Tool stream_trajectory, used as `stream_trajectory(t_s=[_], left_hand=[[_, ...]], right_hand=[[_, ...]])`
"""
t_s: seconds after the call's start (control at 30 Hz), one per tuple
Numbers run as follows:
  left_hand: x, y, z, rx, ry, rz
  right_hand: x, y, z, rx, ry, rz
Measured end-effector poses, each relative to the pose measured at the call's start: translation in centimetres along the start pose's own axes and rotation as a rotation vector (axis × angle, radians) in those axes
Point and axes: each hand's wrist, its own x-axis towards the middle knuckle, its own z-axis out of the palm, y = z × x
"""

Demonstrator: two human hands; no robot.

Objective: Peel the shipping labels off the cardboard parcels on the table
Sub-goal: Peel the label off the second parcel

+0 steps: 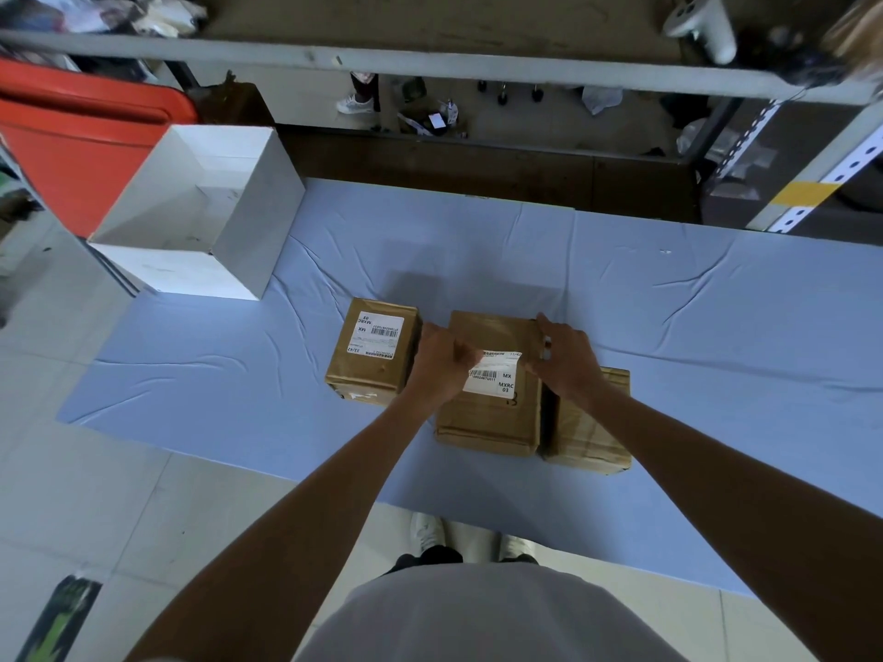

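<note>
While both hands' fingers (466,358) pinch the middle label (494,379), the right parcel (590,432) sits half-hidden.

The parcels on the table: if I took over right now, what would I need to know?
Left hand: steadying the middle parcel at its label's left edge.
Right hand: at the label's top right corner; grip unclear.
Left parcel: its label is untouched.
Right parcel: mostly hidden, label unseen.
White box: open, top left.
Done: nothing fully peeled. Left: all labels.
</note>
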Motion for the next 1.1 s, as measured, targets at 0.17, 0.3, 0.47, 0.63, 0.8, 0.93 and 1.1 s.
stream_trajectory(t_s=[0.17, 0.3, 0.47, 0.63, 0.8, 0.93, 1.1], left_hand=[[-0.09, 0.3, -0.23, 0.006, -0.004, 0.013], [-0.04, 0.47, -0.37, 0.018, 0.0, 0.01], [-0.21, 0.71, -0.42, 0.031, -0.029, 0.012], [-0.49, 0.96, -0.43, -0.008, -0.049, -0.026], [-0.15, 0.68, -0.34, 0.017, -0.057, -0.003], [0.24, 0.3, -0.2, 0.037, -0.062, -0.009], [0.2, -0.01, -0.21, 0.022, -0.054, -0.013]], right_hand=[[0.02, 0.03, 0.03, -0.004, -0.007, -0.002], [0.14, 0.12, 0.04, -0.008, -0.009, 0.007], [0.17, 0.05, -0.08, -0.007, -0.014, 0.023], [0.12, 0.18, -0.04, -0.013, -0.023, 0.025], [0.02, 0.17, -0.04, -0.022, -0.025, 0.029], [0.06, 0.06, -0.04, -0.012, -0.023, 0.025], [-0.23, -0.08, 0.02, 0.005, -0.015, 0.023]])
